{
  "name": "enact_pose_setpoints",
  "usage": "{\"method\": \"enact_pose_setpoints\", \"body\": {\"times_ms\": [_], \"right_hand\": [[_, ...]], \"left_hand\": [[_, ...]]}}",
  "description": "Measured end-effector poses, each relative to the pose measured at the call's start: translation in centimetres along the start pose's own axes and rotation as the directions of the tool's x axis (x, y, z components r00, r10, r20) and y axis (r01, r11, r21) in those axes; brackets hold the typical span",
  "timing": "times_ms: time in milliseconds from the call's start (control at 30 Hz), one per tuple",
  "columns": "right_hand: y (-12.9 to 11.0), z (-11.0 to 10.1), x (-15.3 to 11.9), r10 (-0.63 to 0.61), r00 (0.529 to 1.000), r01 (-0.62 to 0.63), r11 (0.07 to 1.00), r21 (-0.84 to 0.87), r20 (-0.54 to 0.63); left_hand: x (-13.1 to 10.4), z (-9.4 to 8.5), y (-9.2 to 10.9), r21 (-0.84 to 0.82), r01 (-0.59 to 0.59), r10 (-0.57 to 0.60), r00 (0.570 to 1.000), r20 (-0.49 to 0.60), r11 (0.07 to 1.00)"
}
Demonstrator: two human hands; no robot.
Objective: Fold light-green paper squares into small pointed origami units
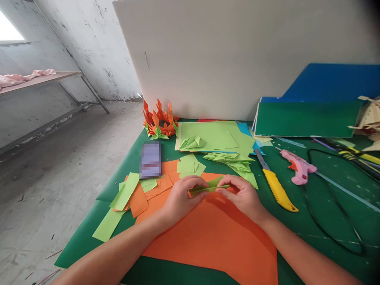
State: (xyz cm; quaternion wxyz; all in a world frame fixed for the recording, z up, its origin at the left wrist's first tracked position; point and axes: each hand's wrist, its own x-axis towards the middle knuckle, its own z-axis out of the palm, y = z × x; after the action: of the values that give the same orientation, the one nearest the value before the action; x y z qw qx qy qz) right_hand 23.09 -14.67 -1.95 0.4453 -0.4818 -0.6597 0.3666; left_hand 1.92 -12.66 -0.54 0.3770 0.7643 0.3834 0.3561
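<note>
Between my two hands is a small folded piece of green paper (211, 185), held a little above a large orange sheet (208, 233). My left hand (184, 194) pinches its left end between thumb and fingers. At the other end, my right hand (242, 194) grips it the same way. Cut green and orange paper pieces lie close to my left hand, among them a green strip (125, 192) and an orange piece (139, 201). Just beyond my hands rests a pile of folded green papers (233, 158).
At the back left stands an orange and green paper crown (160, 122), with a blurred phone-like rectangle (150, 160) in front. Green sheets (208, 130) lie behind. On the right are a yellow-handled knife (276, 188), a pink glue gun (299, 168) with its black cord, and green and blue boards (305, 118).
</note>
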Motion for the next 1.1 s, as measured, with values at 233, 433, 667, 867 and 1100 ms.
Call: {"method": "enact_pose_setpoints", "body": {"times_ms": [233,433,667,867,1100], "right_hand": [[0.32,0.29,-0.12,0.166,0.985,-0.173,0.946,0.273,0.049],[0.22,0.12,-0.1,0.188,0.982,-0.188,0.965,0.186,0.018],[0.1,0.22,-0.09,0.145,0.988,-0.137,0.98,0.145,-0.046],[0.08,0.16,-0.03,0.12,0.991,-0.114,0.989,0.099,-0.064],[-0.23,0.29,-0.1,0.097,0.994,-0.096,0.995,0.008,-0.053]], "left_hand": [[-0.26,0.49,0.18,-0.217,0.162,-0.167,0.986,-0.005,0.963],[-0.24,0.72,0.11,-0.282,0.221,-0.224,0.974,0.021,0.934],[-0.19,0.65,0.06,-0.278,0.28,-0.276,0.96,0.057,0.919],[-0.17,0.59,-0.09,-0.235,0.26,-0.252,0.966,0.061,0.937],[0.14,0.08,0.48,-0.045,0.239,-0.236,0.97,0.063,0.97]]}}
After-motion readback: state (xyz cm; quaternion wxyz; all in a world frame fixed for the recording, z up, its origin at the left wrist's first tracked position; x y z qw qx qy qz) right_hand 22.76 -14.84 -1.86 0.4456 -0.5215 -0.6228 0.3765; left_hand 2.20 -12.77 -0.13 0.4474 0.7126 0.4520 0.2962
